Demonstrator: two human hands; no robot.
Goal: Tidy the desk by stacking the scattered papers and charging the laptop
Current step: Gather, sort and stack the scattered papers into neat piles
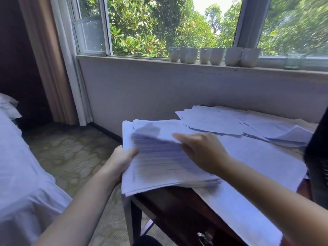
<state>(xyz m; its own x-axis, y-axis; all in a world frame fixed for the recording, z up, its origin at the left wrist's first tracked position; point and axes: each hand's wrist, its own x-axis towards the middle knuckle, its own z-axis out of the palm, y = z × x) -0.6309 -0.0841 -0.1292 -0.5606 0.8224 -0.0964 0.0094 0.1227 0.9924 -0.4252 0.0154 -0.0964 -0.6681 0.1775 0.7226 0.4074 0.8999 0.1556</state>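
Head view: the left hand (122, 162) grips the left edge of a gathered stack of papers (159, 166), which overhangs the near corner of the bench (177, 206). The right hand (200, 151) lies flat on top of the stack, fingers straight, grasping nothing. Beyond the right hand, loose sheets (213, 121) lie scattered, so stacking looks only partly done. A dark shape (317, 157) right of the right hand cannot be identified. No charger shows, so charging seems left to do.
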